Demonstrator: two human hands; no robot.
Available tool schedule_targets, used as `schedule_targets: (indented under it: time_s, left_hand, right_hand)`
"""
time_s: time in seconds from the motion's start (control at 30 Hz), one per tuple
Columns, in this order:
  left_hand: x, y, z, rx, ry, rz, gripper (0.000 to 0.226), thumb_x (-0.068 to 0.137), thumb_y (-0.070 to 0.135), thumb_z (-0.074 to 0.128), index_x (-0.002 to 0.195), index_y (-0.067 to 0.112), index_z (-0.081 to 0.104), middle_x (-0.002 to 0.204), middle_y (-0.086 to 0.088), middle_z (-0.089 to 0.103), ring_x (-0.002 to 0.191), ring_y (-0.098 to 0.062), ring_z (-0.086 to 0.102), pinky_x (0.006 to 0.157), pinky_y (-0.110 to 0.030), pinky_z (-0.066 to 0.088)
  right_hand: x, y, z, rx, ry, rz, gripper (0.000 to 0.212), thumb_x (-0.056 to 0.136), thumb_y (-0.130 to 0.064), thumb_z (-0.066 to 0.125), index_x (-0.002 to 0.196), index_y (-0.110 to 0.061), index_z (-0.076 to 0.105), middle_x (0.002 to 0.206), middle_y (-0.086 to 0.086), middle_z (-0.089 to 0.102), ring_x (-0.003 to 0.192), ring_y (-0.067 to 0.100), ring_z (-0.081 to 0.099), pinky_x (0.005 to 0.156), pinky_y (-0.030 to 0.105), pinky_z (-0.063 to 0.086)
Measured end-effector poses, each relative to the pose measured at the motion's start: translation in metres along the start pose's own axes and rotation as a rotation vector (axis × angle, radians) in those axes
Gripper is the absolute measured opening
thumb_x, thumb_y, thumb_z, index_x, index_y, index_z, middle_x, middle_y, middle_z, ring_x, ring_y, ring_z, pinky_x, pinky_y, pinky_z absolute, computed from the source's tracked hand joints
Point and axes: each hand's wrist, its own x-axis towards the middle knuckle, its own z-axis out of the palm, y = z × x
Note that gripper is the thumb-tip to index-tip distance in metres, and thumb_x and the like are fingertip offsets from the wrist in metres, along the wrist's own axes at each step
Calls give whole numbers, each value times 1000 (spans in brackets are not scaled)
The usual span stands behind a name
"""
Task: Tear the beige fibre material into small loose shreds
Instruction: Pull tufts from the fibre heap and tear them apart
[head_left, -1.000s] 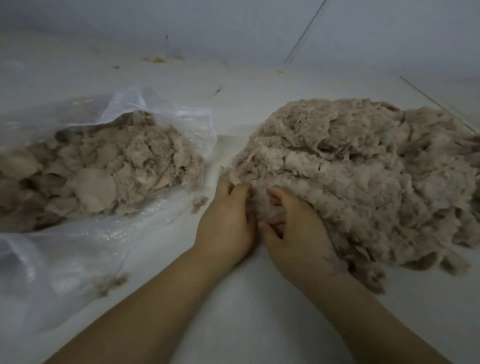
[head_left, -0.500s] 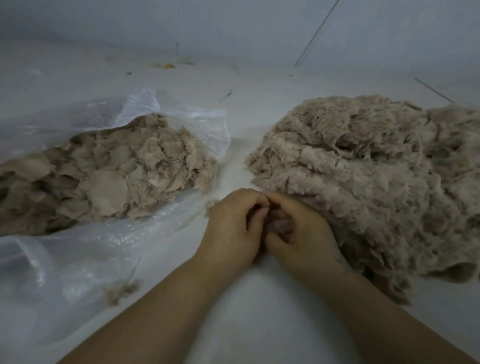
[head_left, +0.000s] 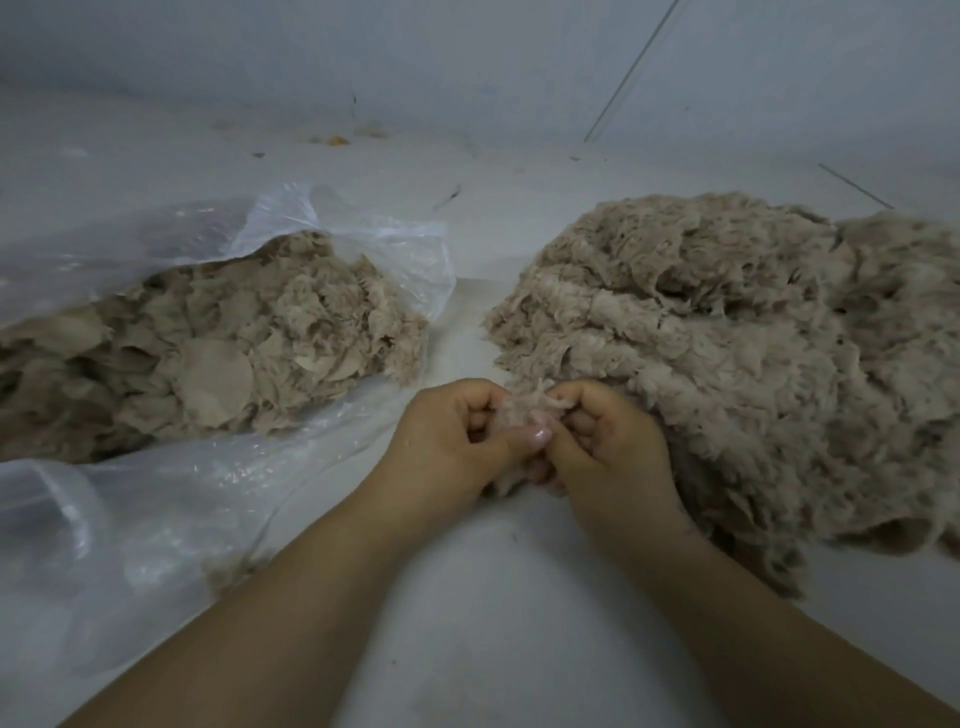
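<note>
1. Left hand (head_left: 447, 441): the forearm enters from the lower left, the back of the hand faces up, and the fingers (head_left: 470, 397) are curled, thumb forward, clamped on a tuft of fibre (head_left: 524, 410).
2. Right hand (head_left: 610, 447): the forearm enters from the lower right; its fingers (head_left: 582, 400) are curled and pinch the same tuft from the opposite side. The two thumbs touch just below the tuft.
3. Tuft of fibre: a small beige wisp held between the two sets of fingers, its frayed ends pointing up and away from the person. More fibre shows under the hands, against the white floor (head_left: 493, 597). Its long axis cannot be told.
4. Shredded pile (head_left: 727, 353): a large fluffy beige mound just beyond and to the right of the right fingers, touching the right wrist.
5. Plastic bag (head_left: 130, 519): clear, lying open to the left of the left fingers, near but apart from them.
6. Flat pieces (head_left: 218, 358): beige sheets and flakes heaped inside the bag.
7. Writing: no readable lettering shows on the bag or the fibre.
</note>
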Motion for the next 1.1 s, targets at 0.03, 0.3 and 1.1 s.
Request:
schedule_targets:
  time_s: [0.03,0.3,1.1]
  left_hand:
    - [0,0,-1,-17,-6,-12,11,82,16,73,80,7,67,66,-12,70,51,-16,63,44,-21,46]
    - [3,1,-6,210,195,283,17,82,-5,70,83,10,76,80,-8,69,72,-22,64,64,-35,52]
    - [-3,-14,-12,-137,258,-7,28,80,-9,70,68,16,75,67,-12,69,52,-24,64,54,-30,57]
  right_hand:
    - [0,0,-1,16,3,-3,23,93,-6,60,81,-26,60,59,-3,66,47,11,60,45,19,45]
    - [3,-1,2,138,8,37,39,94,-2,55,77,-36,61,57,2,62,42,13,50,43,21,42]
    - [4,-4,3,70,-71,126,22,83,-2,73,90,-20,63,61,-2,65,51,11,63,46,20,48]
